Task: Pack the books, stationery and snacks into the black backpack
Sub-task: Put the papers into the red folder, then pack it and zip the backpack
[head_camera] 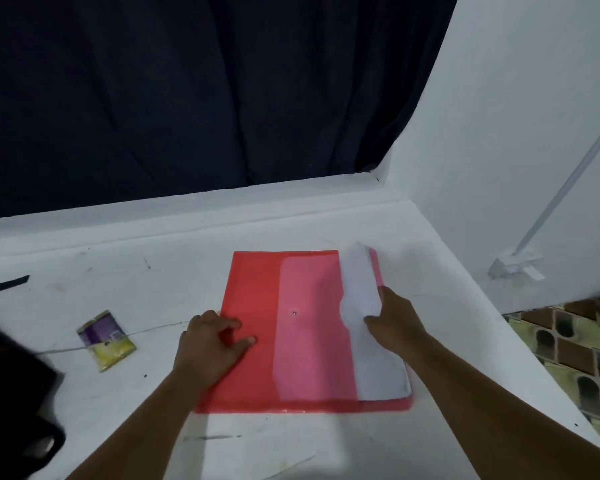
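Observation:
A red plastic folder [257,306] lies flat in the middle of the white table [153,271], its snap button showing near the centre. White paper [361,282] sticks out of its right side. My left hand [212,344] rests on the folder's left edge with fingers spread flat. My right hand [395,317] pinches the white paper at the folder's right side. A purple and yellow snack packet [106,339] lies on the table to the left. The black backpack [11,393] shows partly at the left edge, blurred.
A dark curtain [187,98] hangs behind the table. A white wall [516,133] with a thin pipe rises at the right. The table's right edge drops to a patterned tiled floor [575,351]. A thin cord runs across the table near the packet.

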Tool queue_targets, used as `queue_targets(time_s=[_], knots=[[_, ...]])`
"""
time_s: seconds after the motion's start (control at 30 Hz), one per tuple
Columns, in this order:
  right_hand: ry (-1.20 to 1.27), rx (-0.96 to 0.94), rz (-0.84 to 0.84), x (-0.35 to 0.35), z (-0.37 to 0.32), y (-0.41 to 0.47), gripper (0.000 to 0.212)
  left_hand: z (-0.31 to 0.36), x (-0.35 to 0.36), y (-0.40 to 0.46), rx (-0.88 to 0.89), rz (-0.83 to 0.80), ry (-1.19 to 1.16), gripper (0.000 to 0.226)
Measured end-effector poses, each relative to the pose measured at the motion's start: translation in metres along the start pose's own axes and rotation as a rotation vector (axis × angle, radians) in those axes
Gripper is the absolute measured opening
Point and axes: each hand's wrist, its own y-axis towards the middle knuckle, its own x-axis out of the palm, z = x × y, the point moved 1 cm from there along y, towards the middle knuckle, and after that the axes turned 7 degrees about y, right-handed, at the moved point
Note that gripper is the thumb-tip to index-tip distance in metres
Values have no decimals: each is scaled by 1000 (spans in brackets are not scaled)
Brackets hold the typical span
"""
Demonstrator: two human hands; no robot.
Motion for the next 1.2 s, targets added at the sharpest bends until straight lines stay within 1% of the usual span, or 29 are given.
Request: queue_targets(time_s=[0.03, 0.1, 0.17, 0.23, 0.43, 0.53, 0.6, 0.7, 0.77, 0.8, 0.87, 0.9, 0.93, 0.97, 1.03, 1.07, 1.13, 1.2], knots=[[25, -8, 4, 0, 0, 3, 48, -8, 1, 0, 21, 29, -19, 66], [71, -22, 17, 0, 0, 5, 44, -19, 5, -4, 58, 67, 42, 73], [88, -34, 46, 0, 3, 6, 40, -26, 10, -7, 40, 39, 112, 80], [76, -45, 66, 2, 3, 7, 38, -26, 14, -7, 39, 2, 121, 83], [105, -87, 5, 21, -15, 15, 38, -29, 14, -6, 25, 25, 50, 76], [127, -81, -58, 34, -20, 21, 43, -26, 13, -7, 25, 41, 26, 74], [112, -83, -91, 36, -23, 24, 42, -25, 12, -7, 19, 44, 22, 73], [45, -109, -96, 31, -22, 30, 20, -26, 13, -7, 21, 51, 22, 70], [-17, -99, -92, 28, -19, 32, 13, -26, 13, -7, 30, 51, 31, 68], [-58, -108, -91, 27, -19, 32, 15, -26, 14, -6, 33, 46, 40, 68], [-119, -148, -91, 28, -18, 32, 32, -27, 14, -5, 37, 40, 56, 69], [-117, -161, -77, 29, -18, 30, 40, -26, 15, -5, 37, 41, 58, 70], [-88, -163, -50, 32, -17, 29, 42, -27, 15, -5, 35, 43, 56, 70], [-35, -157, -10, 34, -17, 27, 38, -27, 14, -5, 32, 44, 51, 70], [65, -111, 114, 38, -16, 24, 15, -27, 14, -6, 25, 44, 44, 71], [94, -85, 173, 38, -16, 21, 8, -26, 14, -6, 24, 45, 43, 71], [124, -69, 210, 39, -17, 17, 9, -25, 13, -7, 24, 51, 44, 70], [143, -70, 169, 38, -20, 15, 10, -25, 13, -6, 23, 59, 49, 70]])
